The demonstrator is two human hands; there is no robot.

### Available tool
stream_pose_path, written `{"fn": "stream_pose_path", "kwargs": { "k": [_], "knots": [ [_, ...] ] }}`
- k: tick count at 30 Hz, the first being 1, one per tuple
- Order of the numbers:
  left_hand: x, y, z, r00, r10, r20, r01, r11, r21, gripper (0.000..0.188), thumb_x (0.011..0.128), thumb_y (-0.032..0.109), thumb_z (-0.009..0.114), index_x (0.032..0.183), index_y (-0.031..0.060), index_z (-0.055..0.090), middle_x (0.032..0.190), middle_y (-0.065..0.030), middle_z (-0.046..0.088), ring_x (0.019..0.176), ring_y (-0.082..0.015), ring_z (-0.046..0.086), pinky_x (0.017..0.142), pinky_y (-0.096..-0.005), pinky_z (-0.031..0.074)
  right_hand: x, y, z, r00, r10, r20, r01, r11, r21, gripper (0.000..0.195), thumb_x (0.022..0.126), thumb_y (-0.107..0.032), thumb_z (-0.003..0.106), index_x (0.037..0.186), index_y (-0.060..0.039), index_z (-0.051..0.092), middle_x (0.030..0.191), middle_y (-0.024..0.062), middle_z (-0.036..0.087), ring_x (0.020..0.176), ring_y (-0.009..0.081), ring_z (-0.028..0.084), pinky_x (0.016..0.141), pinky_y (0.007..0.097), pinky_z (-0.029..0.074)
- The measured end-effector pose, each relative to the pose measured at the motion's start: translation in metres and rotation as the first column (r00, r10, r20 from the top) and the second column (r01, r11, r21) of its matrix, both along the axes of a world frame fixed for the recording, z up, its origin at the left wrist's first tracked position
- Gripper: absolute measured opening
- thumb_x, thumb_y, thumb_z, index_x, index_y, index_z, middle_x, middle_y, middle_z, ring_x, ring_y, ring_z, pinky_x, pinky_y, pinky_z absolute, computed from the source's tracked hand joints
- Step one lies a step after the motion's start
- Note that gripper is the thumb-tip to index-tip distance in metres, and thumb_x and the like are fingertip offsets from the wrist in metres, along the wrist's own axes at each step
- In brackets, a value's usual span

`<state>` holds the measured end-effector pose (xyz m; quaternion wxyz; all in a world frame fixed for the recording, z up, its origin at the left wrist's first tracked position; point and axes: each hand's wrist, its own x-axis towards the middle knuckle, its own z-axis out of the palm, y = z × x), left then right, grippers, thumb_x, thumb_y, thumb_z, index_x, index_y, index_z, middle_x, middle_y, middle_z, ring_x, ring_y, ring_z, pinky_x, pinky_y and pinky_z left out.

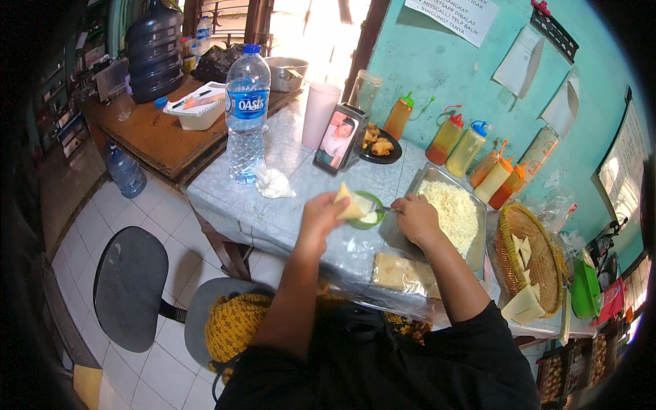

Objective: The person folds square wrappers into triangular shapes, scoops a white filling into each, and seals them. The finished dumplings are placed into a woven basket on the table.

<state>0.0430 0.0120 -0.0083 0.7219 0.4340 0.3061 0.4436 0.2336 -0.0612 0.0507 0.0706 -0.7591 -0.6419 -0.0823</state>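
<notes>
In my left hand (322, 212) is a folded pastry wrapper (347, 202), its tip pointing up. My right hand (417, 218) grips a metal utensil (382, 209), perhaps a spoon or small knife, whose far end reaches to the wrapper's edge. Just below them stands a small green bowl (370, 225) with white paste in it. Shredded white filling (451, 212) fills a metal tray (480, 251) right beside my right hand. A plastic bag of flat square wrappers (402, 271) lies between my forearms, near the table's front edge.
Beyond my hands stand a water bottle (247, 118), a tied white bag (274, 183) and a propped phone (335, 139). Sauce bottles (445, 138) line the wall. Folded pastries (523, 251) rest in a woven basket (535, 271) at right. An office chair (130, 289) is at left.
</notes>
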Motion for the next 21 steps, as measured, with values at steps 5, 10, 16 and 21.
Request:
{"fn": "stream_pose_path", "kwargs": {
  "k": [5,10,16,21],
  "knots": [
    [-0.004,-0.023,0.028,0.943,-0.144,0.301,0.128,0.989,0.074,0.03,0.086,0.015,0.061,0.111,-0.0003,0.055,0.101,-0.0091,0.062,0.09,-0.0172,0.062,0.075,-0.0278,0.051,-0.014,-0.023,0.015,0.817,0.395,-0.42,-0.267,0.905,0.332,0.041,0.072,-0.016,0.057,0.112,-0.0057,0.06,0.113,0.0086,0.055,0.108,0.0272,0.047,0.089,0.0336,0.037],
    [0.005,-0.058,0.058,0.917,-0.275,0.29,0.225,0.955,0.195,0.033,0.084,0.008,0.062,0.115,0.0021,0.052,0.103,-0.0103,0.061,0.09,-0.0133,0.06,0.074,-0.0251,0.05,-0.042,-0.062,0.009,-0.161,0.389,-0.907,-0.134,0.902,0.411,0.066,0.069,-0.02,0.059,0.127,0.0059,0.043,0.12,0.0129,0.053,0.113,0.0236,0.048,0.099,0.0333,0.031],
    [0.013,-0.089,0.065,0.906,-0.239,0.351,0.089,0.915,0.393,0.047,0.083,0.001,0.061,0.124,0.0008,0.038,0.099,-0.0119,0.061,0.092,-0.0137,0.057,0.083,-0.0268,0.045,-0.056,-0.08,0.003,-0.054,0.567,-0.822,0.022,0.823,0.567,0.061,0.074,-0.019,0.064,0.126,0.0053,0.046,0.122,0.0146,0.052,0.112,0.0253,0.049,0.098,0.0352,0.033],
    [0.019,-0.1,0.063,0.9,-0.194,0.389,0.044,0.931,0.363,0.044,0.084,0.002,0.06,0.122,0.0005,0.039,0.099,-0.0131,0.061,0.092,-0.0133,0.057,0.081,-0.0266,0.046,-0.045,-0.086,0.002,0.645,0.659,-0.387,-0.258,0.664,0.702,0.047,0.082,-0.021,0.058,0.123,0.0007,0.051,0.126,0.0197,0.048,0.115,0.0319,0.046,0.099,0.0391,0.032]
  ]
}}
